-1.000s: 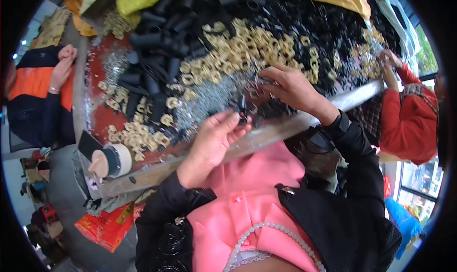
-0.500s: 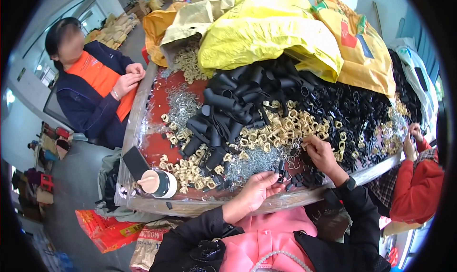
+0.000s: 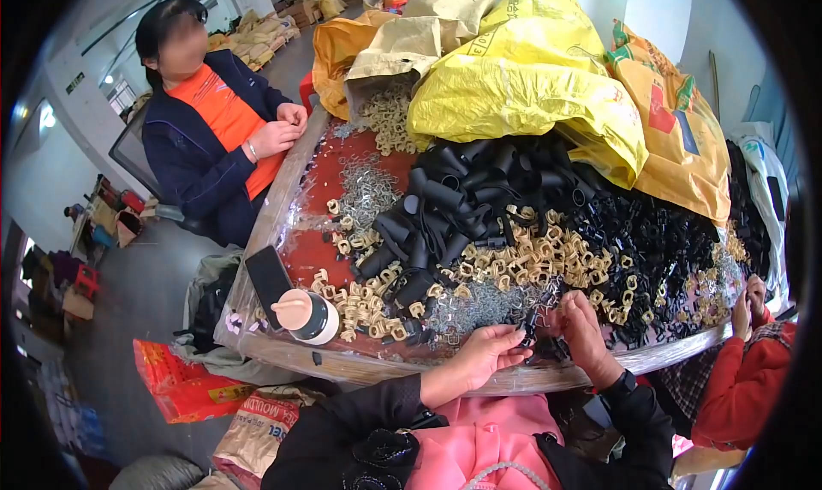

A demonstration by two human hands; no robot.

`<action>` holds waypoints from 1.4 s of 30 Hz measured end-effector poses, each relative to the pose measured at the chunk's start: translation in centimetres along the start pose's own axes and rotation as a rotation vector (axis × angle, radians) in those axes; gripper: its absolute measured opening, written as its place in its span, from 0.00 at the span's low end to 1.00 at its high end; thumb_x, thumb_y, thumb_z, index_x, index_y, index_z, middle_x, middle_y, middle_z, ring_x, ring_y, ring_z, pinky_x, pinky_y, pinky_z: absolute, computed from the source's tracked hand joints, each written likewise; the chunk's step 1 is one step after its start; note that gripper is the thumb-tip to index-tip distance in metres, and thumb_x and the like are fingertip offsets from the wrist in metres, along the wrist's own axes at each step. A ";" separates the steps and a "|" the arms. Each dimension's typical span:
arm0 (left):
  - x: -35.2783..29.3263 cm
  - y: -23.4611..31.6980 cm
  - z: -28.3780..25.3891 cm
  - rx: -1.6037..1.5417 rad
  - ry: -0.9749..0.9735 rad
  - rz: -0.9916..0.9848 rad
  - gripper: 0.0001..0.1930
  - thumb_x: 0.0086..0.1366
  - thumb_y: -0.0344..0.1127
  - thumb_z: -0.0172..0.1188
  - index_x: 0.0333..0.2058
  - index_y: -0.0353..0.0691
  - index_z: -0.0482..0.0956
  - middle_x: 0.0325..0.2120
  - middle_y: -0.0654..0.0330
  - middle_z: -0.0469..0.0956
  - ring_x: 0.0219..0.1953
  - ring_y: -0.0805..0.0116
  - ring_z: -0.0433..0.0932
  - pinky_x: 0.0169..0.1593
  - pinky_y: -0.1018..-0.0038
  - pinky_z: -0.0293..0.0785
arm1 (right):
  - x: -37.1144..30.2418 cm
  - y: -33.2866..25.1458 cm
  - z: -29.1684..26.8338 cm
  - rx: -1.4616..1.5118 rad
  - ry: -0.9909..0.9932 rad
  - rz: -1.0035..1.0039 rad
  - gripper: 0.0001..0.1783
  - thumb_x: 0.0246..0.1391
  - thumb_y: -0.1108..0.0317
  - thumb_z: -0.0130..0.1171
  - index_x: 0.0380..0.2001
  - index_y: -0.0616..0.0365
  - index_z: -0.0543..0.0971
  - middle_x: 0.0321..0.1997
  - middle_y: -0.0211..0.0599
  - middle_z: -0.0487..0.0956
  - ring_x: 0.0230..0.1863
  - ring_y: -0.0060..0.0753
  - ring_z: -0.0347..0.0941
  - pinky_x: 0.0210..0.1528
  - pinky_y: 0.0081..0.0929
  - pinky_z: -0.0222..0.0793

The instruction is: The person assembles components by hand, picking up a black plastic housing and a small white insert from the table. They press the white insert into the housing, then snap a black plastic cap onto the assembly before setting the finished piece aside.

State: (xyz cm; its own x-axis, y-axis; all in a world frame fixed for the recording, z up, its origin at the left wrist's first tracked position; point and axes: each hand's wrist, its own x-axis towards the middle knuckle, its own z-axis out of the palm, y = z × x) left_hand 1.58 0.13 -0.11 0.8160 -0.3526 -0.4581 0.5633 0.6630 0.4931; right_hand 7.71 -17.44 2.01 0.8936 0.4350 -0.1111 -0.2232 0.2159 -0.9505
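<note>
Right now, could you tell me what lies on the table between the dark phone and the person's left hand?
In the head view, a lying bottle with a tan cap and scattered beige plastic rings sit between the phone and the left hand.

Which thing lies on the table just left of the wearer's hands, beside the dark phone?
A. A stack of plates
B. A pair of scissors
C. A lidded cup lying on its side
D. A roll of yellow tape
C: a cup with a pale peach lid and dark band lies on its side next to the phone near the table's front edge, left of the left hand and right hand.
</note>
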 end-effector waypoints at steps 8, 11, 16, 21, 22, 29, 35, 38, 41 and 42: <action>-0.2 0.0 0.7 0.012 0.019 0.046 0.08 0.57 0.30 0.50 0.34 0.33 0.69 0.32 0.58 0.72 0.33 0.66 0.74 0.36 0.81 0.73 | -1.2 0.4 1.3 -0.277 -0.094 -0.268 0.08 0.49 0.67 0.51 0.25 0.61 0.72 0.21 0.30 0.69 0.25 0.20 0.63 0.30 0.18 0.60; -0.4 -0.3 0.6 0.020 -0.006 0.042 0.10 0.56 0.32 0.52 0.35 0.34 0.69 0.32 0.61 0.72 0.32 0.70 0.74 0.36 0.82 0.72 | -1.8 0.1 1.8 -0.280 -0.098 -0.264 0.09 0.48 0.67 0.52 0.22 0.62 0.73 0.22 0.31 0.70 0.25 0.20 0.63 0.30 0.18 0.61; -0.5 -0.7 0.4 0.027 -0.017 0.061 0.09 0.56 0.31 0.52 0.36 0.36 0.70 0.32 0.62 0.72 0.34 0.72 0.72 0.39 0.79 0.71 | -2.6 0.5 2.6 -0.208 -0.100 -0.146 0.08 0.48 0.68 0.52 0.22 0.62 0.73 0.23 0.30 0.70 0.24 0.17 0.63 0.28 0.16 0.61; -0.9 -1.1 0.2 0.028 -0.061 0.063 0.12 0.55 0.34 0.54 0.38 0.36 0.70 0.32 0.65 0.72 0.35 0.75 0.71 0.39 0.81 0.70 | -3.1 0.8 3.6 -0.209 0.003 -0.112 0.06 0.49 0.70 0.50 0.25 0.62 0.71 0.22 0.25 0.69 0.22 0.14 0.62 0.26 0.13 0.59; -1.0 -1.1 0.3 0.026 -0.051 0.051 0.12 0.55 0.33 0.54 0.38 0.36 0.70 0.32 0.65 0.72 0.35 0.75 0.71 0.39 0.81 0.70 | -3.3 0.9 3.7 -0.208 0.011 -0.107 0.06 0.49 0.70 0.50 0.25 0.62 0.71 0.22 0.25 0.69 0.22 0.14 0.62 0.26 0.13 0.59; -1.1 -0.9 0.4 0.029 -0.119 -0.019 0.10 0.54 0.33 0.55 0.35 0.37 0.71 0.32 0.65 0.72 0.34 0.76 0.71 0.38 0.81 0.70 | -4.0 1.7 4.1 -0.317 0.119 -0.141 0.06 0.49 0.71 0.49 0.23 0.61 0.68 0.20 0.24 0.68 0.23 0.13 0.62 0.25 0.13 0.61; -1.1 -0.7 0.2 0.069 -0.050 0.018 0.08 0.53 0.34 0.56 0.32 0.38 0.72 0.29 0.65 0.73 0.32 0.74 0.73 0.35 0.81 0.70 | -4.0 2.4 4.2 -0.191 0.221 -0.118 0.06 0.49 0.69 0.51 0.23 0.60 0.68 0.20 0.24 0.68 0.23 0.12 0.61 0.24 0.13 0.60; -0.8 -0.7 0.4 0.069 -0.049 0.004 0.08 0.54 0.34 0.55 0.32 0.38 0.72 0.29 0.64 0.73 0.31 0.73 0.73 0.35 0.81 0.71 | -3.8 3.0 4.1 0.029 0.179 -0.125 0.06 0.49 0.70 0.50 0.23 0.59 0.67 0.21 0.23 0.68 0.24 0.12 0.62 0.26 0.13 0.60; -0.7 -0.8 0.5 0.069 -0.029 -0.004 0.08 0.54 0.34 0.55 0.32 0.38 0.72 0.29 0.64 0.74 0.31 0.73 0.73 0.36 0.81 0.71 | -3.8 3.2 4.2 0.098 0.167 -0.161 0.05 0.50 0.70 0.49 0.24 0.59 0.67 0.22 0.23 0.68 0.25 0.12 0.62 0.27 0.13 0.61; -0.7 -0.8 0.7 0.065 -0.023 0.011 0.07 0.54 0.34 0.55 0.31 0.38 0.72 0.29 0.64 0.74 0.31 0.73 0.73 0.36 0.81 0.71 | -3.9 3.1 4.2 0.093 0.186 -0.164 0.05 0.50 0.70 0.49 0.24 0.59 0.67 0.22 0.23 0.68 0.25 0.12 0.62 0.27 0.13 0.61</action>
State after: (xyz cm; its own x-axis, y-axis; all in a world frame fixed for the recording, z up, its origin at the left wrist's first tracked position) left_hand 0.63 -0.59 0.30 0.8245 -0.3611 -0.4357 0.5609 0.6232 0.5450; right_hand 1.91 -14.81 0.68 0.9751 0.2211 -0.0175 -0.0969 0.3536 -0.9304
